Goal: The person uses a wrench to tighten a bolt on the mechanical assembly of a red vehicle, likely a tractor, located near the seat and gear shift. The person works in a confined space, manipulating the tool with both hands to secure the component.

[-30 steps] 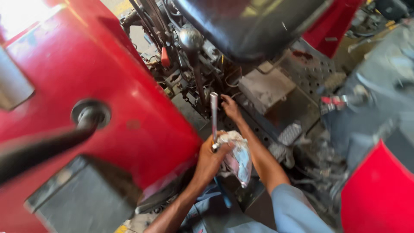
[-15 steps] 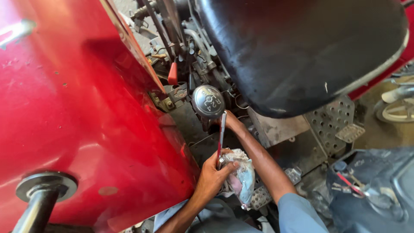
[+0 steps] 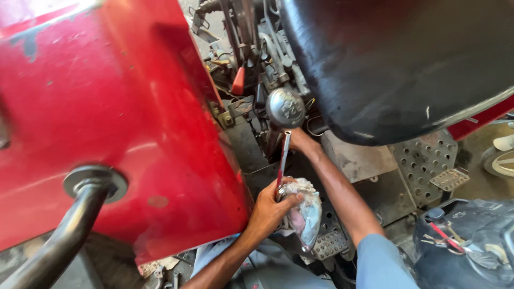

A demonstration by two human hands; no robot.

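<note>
The left hand (image 3: 267, 208) has its grip closed around the lower end of a slim chrome wrench (image 3: 283, 158) together with a crumpled, dirty rag (image 3: 304, 211) that bulges out at 3 o'clock of the fist. The wrench stands nearly upright in the head view, its long axis running from the fist at 6 o'clock up toward 12 o'clock with a slight lean to the right; its top end points at the round grey lever knob (image 3: 285, 107) and stops just below it. The right hand (image 3: 300, 140) reaches forward past the wrench's tip into the dark gap under the knob; its fingers are hidden there, so I cannot tell whether its grip is open or closed. At 9 o'clock a large red tractor fender (image 3: 118, 123) with chipped paint fills the view, with a black pipe (image 3: 64, 235) passing through a round collar in it. At 1 o'clock is the black seat (image 3: 391, 59). Below the arms lies a perforated metal footplate (image 3: 428, 160), greasy and dusty, in daylight
</note>
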